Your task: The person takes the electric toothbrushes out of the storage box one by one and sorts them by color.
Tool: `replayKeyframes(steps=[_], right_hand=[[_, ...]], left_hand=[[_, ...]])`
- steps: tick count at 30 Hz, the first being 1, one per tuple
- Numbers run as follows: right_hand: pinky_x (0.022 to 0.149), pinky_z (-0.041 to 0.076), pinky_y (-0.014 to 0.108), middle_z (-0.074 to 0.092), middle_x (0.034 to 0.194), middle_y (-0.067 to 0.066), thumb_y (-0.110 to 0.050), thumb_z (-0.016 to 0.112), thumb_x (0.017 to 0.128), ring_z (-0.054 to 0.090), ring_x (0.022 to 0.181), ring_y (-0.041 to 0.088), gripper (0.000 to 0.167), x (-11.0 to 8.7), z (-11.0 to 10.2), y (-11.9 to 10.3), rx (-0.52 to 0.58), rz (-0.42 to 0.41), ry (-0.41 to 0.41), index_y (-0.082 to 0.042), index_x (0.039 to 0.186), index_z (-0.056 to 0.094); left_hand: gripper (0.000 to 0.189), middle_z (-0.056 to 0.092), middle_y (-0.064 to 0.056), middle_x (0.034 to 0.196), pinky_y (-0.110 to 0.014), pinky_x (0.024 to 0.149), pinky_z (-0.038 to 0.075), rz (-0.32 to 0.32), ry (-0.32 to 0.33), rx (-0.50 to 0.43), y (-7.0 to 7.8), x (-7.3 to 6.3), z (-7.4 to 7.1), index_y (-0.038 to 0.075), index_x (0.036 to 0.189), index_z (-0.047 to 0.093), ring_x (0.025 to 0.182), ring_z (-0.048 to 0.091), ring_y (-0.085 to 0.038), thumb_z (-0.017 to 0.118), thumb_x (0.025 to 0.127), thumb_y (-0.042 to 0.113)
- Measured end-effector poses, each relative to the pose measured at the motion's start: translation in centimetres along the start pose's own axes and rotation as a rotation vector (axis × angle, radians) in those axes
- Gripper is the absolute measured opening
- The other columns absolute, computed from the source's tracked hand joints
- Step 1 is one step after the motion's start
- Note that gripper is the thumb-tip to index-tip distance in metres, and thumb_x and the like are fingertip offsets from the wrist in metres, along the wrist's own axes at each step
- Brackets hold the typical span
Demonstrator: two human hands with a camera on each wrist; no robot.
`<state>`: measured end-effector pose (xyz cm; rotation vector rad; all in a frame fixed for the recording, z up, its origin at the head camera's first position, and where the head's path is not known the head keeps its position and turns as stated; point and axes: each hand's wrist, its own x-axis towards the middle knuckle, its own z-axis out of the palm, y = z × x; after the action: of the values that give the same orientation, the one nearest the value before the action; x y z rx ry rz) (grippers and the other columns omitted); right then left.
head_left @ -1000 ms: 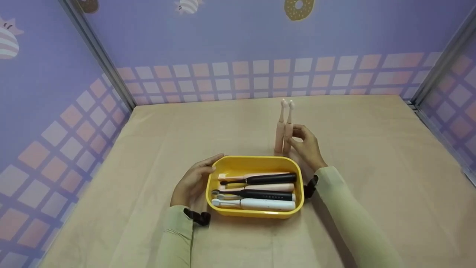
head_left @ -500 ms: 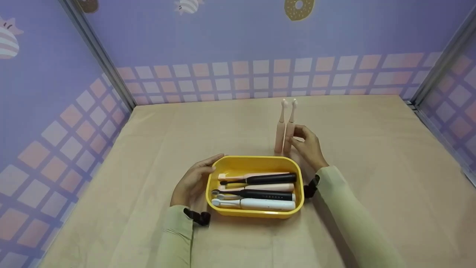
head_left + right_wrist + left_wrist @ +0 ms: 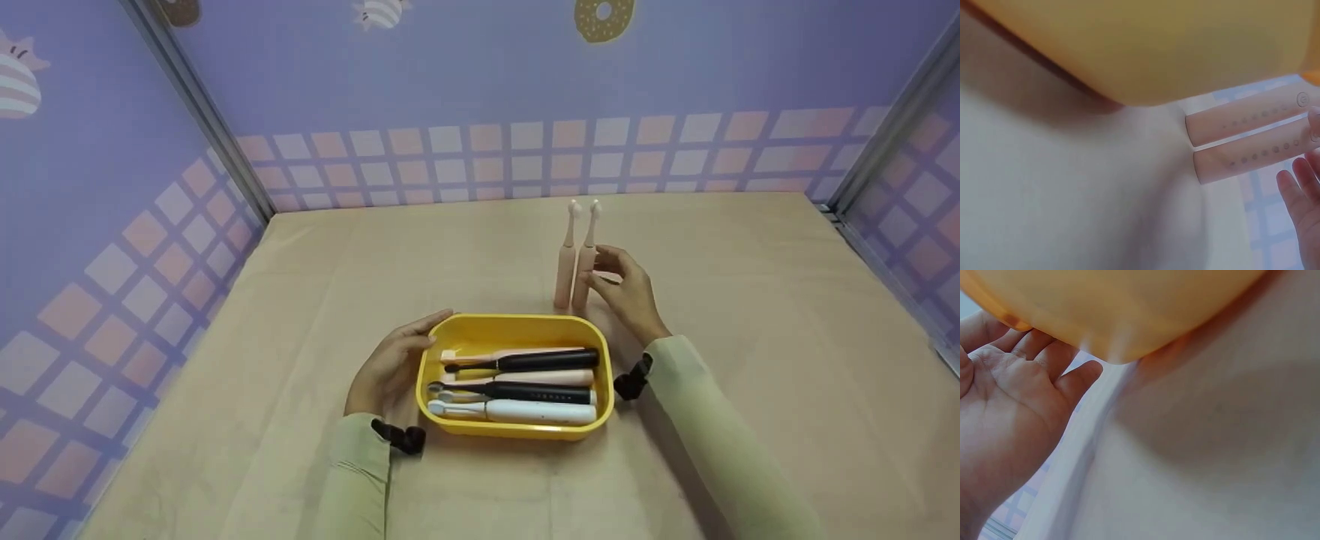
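Note:
Two pink electric toothbrushes stand upright side by side behind the yellow bin (image 3: 517,431). My right hand (image 3: 628,296) pinches the handle of the right toothbrush (image 3: 584,277) between thumb and forefinger. A narrow gap parts it from the left toothbrush (image 3: 566,277). The right wrist view shows both handles' bases (image 3: 1207,166) on the cloth, with a row of marks along each and other fingers spread beside them. My left hand (image 3: 386,367) rests at the bin's back left corner, thumb at the rim. In the left wrist view its fingers (image 3: 1044,349) lie fairly straight against the outer wall.
Inside the bin lie several electric toothbrushes: a white one (image 3: 540,411), a black one (image 3: 540,392) with a row of marks, a pink one (image 3: 555,377) and another black one (image 3: 551,360). A beige cloth (image 3: 360,270) covers the table. Patterned purple walls (image 3: 480,75) enclose it.
The right toothbrush has shifted slightly right, opening a gap from the left one. My right hand has moved a little up and right. The left hand and bin stay put.

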<state>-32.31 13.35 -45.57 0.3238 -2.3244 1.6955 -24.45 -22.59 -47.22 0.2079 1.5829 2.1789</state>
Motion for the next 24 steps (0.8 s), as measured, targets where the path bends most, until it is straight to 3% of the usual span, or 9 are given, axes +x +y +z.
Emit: replayKeyframes(steps=[13,16,21,24], right_hand=[[0.096,0.048,0.052,0.055,0.118,0.032,0.0,0.068,0.086,0.055,0.111,0.043,0.052,-2.0,-1.2,-4.0,0.041,-0.101,0.069,0.008,0.132,0.046],[0.094,0.051,0.046,0.057,0.114,0.031,0.001,0.067,0.086,0.058,0.107,0.04,0.051,-2.1,-1.5,-4.4,0.03,-0.122,0.103,0.008,0.131,0.046],[0.086,0.053,0.022,0.06,0.108,0.029,0.001,0.067,0.086,0.059,0.101,0.034,0.047,-2.3,-1.8,-4.9,0.022,-0.151,0.16,0.008,0.129,0.049],[0.082,0.052,0.018,0.06,0.106,0.028,0.002,0.067,0.086,0.06,0.098,0.03,0.044,-2.4,-2.0,-5.1,0.034,-0.175,0.18,0.009,0.126,0.051]], left_hand=[[0.054,0.037,-0.009,0.153,-0.03,0.106,0.043,0.001,0.002,0.045,0.0,0.0,0.1,0.006,0.15,0.033,0.128,0.05,-0.017,0.041,0.097,0.002],[0.054,0.037,-0.009,0.153,-0.029,0.106,0.044,0.003,0.001,0.046,0.0,0.0,0.1,0.006,0.15,0.032,0.128,0.05,-0.017,0.04,0.097,0.001],[0.053,0.037,-0.01,0.153,-0.03,0.106,0.044,0.003,0.005,0.045,0.1,-0.1,0.2,0.006,0.15,0.034,0.129,0.049,-0.019,0.04,0.097,0.001],[0.054,0.035,-0.011,0.154,-0.031,0.107,0.043,0.003,0.004,0.048,0.1,-0.1,0.2,0.006,0.15,0.033,0.13,0.049,-0.019,0.04,0.097,0.001]])
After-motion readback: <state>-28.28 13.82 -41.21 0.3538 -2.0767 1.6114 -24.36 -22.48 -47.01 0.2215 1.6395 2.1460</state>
